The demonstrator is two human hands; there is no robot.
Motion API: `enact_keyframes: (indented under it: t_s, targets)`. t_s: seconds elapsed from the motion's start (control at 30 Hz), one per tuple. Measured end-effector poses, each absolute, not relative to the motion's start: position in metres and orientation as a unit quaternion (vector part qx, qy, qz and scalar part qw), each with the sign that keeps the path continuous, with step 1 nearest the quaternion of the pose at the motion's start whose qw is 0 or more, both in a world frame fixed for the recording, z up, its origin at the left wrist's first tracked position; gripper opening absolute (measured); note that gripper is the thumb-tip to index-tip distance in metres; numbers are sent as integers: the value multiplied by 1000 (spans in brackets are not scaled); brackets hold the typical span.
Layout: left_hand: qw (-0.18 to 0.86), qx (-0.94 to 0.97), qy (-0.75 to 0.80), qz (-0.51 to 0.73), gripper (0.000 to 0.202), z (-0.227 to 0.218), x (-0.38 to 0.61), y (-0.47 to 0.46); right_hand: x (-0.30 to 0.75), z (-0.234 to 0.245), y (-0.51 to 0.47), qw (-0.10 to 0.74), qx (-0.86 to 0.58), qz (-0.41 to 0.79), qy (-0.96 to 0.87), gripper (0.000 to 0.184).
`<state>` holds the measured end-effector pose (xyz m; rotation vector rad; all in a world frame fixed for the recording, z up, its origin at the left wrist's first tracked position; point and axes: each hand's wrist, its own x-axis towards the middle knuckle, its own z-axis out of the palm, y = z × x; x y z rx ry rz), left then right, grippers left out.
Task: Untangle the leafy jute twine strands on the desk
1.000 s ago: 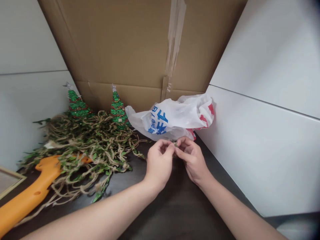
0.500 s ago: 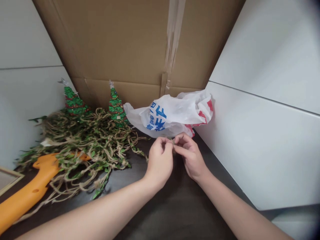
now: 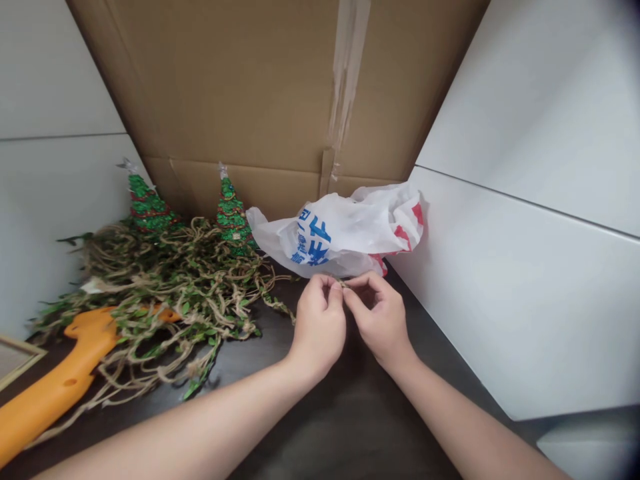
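Note:
Both hands meet in front of a crumpled white plastic bag [image 3: 355,227] with blue and red print. A small greenish-brown bit of leafy twine [image 3: 342,284] shows between the fingertips; most of it is hidden. My left hand [image 3: 320,323] pinches it between thumb and forefinger. From the other side, my right hand [image 3: 381,320] pinches it too, its fingers curled. To the left lies a tangled heap of leafy twine garland [image 3: 200,287], made of knotted brown cord and small green leaves.
Two small green Christmas trees [image 3: 233,213] stand behind the heap. An orange plastic tool [image 3: 55,393] lies at the left, its end under the cords. A cardboard sheet [image 3: 240,87] closes the back of the dark table [image 3: 350,413], with white panels [image 3: 505,267] on either side.
My right thumb and fingers have shifted at the twine; the thumb now points up and meets the forefinger at the tip. My left hand stays almost where it was.

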<state>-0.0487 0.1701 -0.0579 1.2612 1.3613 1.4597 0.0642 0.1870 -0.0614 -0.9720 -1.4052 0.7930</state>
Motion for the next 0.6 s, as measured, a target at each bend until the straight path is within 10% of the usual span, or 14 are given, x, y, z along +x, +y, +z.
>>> enact_keyframes:
  t_s: [0.6]
  targets:
    - [375,495,545,563,13,-57,-49,171,63,-64,189,589,-407,344,-607,9]
